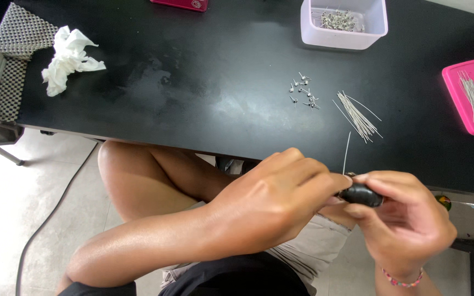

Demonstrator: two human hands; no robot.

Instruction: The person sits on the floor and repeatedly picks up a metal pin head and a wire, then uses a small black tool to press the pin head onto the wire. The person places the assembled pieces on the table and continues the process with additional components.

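Both hands met at near right: right hand [407, 225] gripped a small black tool [361, 194], left hand [281, 197] pinched 1 thin wire pin [346, 153] upright at its tip. Step looked like feeding the pin in; next needs steady alignment.

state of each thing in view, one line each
left hand: closed, fingertips pinching the thin wire
right hand: closed round the black tool
black tool: held, off the table
thin wire: upright, held
white tub: open, small metal pieces inside
pink tray: open, holding wires
tissue: crumpled
loose wires: lying bunched on the table
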